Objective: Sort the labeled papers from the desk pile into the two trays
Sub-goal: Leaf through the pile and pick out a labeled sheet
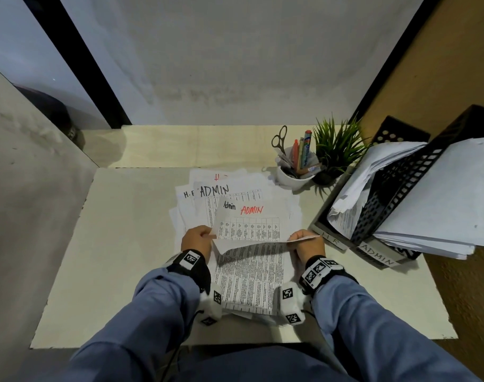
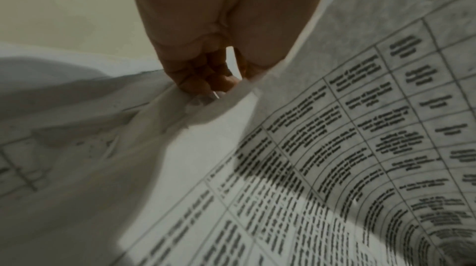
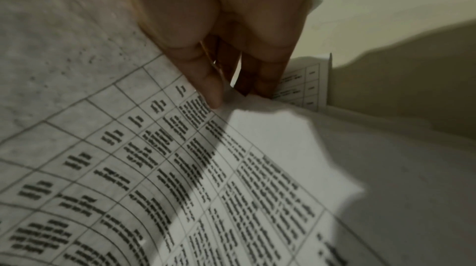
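Observation:
A loose pile of printed papers lies in the middle of the white desk. Sheets at its far end read "ADMIN" and "H.R". The top sheet, marked "Admin" in black and "ADMIN" in red, is lifted and bowed above the pile. My left hand pinches its left edge, and my right hand pinches its right edge. At the right stand two black mesh trays, each holding white sheets: the "H R" tray and beside it the "ADMIN" tray.
A white cup with scissors and pens stands behind the pile, with a small green plant to its right. A wall closes off the desk at the back and on the left. A brown panel rises behind the trays.

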The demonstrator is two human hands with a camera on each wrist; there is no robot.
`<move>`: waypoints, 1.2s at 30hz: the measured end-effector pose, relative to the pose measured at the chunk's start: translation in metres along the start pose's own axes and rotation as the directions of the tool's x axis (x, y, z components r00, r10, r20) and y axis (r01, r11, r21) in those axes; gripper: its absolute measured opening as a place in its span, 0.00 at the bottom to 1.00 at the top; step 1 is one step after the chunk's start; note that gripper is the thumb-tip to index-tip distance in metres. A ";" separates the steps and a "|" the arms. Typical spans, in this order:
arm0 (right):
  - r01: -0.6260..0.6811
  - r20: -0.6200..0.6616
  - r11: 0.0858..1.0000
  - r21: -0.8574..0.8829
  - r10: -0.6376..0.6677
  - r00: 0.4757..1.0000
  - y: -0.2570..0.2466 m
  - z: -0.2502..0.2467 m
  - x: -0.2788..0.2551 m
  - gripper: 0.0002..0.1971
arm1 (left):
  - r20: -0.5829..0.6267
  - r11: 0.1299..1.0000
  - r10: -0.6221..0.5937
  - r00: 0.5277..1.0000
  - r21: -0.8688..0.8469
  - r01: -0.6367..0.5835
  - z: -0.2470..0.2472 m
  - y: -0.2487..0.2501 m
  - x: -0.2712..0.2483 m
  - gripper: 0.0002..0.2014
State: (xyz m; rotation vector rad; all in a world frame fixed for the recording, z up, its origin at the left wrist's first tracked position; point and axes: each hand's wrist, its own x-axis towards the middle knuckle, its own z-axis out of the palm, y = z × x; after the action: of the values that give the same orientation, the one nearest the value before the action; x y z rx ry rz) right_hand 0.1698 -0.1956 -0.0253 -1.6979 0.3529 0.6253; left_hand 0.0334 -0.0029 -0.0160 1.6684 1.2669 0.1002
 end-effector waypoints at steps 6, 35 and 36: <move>0.075 0.047 0.962 -0.262 -0.065 0.997 -0.021 -0.006 -0.001 0.17 | -0.087 0.989 0.071 0.994 -0.125 -0.082 -0.008 -0.003 0.004 0.15; 0.019 0.093 0.986 0.164 -0.035 0.995 -0.018 0.007 -0.017 0.23 | 0.054 0.974 -0.217 0.975 0.081 0.213 -0.014 0.021 0.010 0.25; 0.018 0.100 0.987 0.160 -0.034 0.994 -0.019 0.006 -0.018 0.22 | 0.070 0.974 -0.211 0.975 0.101 0.203 -0.014 0.021 0.011 0.24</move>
State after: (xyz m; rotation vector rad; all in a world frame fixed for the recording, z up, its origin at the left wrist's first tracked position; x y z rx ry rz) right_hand 0.1643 -0.1874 -0.0005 -1.5101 0.2992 0.6457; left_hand 0.0441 0.0152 0.0011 1.5915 1.3939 -0.1536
